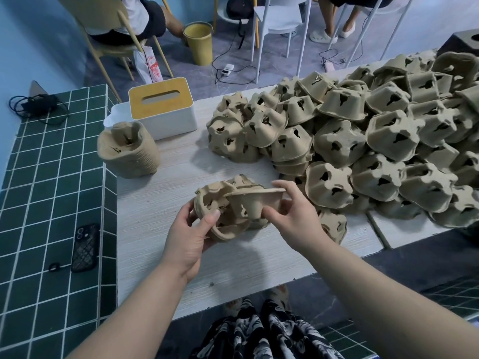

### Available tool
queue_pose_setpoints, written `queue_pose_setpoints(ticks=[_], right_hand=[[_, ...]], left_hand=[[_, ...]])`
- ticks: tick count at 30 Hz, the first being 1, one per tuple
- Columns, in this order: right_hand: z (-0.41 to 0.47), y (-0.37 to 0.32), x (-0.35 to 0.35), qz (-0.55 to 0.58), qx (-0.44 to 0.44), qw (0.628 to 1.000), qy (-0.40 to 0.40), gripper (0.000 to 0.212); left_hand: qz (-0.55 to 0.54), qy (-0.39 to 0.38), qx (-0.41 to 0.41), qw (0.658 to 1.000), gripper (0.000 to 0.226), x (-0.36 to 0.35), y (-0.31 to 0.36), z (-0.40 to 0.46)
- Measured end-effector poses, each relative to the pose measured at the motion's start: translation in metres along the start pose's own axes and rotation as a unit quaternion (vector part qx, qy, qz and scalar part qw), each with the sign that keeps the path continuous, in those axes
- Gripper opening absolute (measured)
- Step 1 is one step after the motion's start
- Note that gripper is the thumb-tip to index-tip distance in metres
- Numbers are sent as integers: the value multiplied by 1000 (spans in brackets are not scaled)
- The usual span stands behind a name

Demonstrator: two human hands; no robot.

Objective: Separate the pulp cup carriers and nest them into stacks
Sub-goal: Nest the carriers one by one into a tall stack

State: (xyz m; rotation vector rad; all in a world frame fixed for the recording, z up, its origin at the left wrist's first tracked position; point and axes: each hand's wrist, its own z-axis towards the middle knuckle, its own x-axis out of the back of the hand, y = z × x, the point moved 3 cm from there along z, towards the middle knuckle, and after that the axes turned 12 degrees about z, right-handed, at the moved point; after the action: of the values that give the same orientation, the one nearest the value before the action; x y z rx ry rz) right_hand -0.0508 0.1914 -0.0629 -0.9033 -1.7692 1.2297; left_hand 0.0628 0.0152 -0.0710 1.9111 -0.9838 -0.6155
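1. The left hand (187, 238) gripped a clump of tan moulded-pulp cup carriers (220, 216), thumb curled over its rim, held just above the pale wood-grain bench (166, 255).
2. The right hand (293, 216) pinched a single tan pulp carrier (255, 200) at the clump's right side, its rim level.
3. A nested stack of tan pulp carriers (128, 149) stood on the bench at far left.
4. Just beyond it sat a white tissue box with a yellow lid (162, 107).
5. A large heap of loose tan carriers (363, 141) covered the bench's right and far side.
6. A black phone (85, 247) lay on the green tiled ledge (39, 203) to the left.
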Motion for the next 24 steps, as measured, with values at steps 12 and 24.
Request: queue_pose_setpoints(ticks=[12, 24], right_hand=[[-7, -9, -11, 58, 45, 995, -70, 31], [-4, -3, -23, -4, 21, 998, -64, 46]], left_hand=[[-5, -36, 49, 998, 26, -2, -3, 0], [-30, -57, 60, 996, 38, -7, 7, -5]])
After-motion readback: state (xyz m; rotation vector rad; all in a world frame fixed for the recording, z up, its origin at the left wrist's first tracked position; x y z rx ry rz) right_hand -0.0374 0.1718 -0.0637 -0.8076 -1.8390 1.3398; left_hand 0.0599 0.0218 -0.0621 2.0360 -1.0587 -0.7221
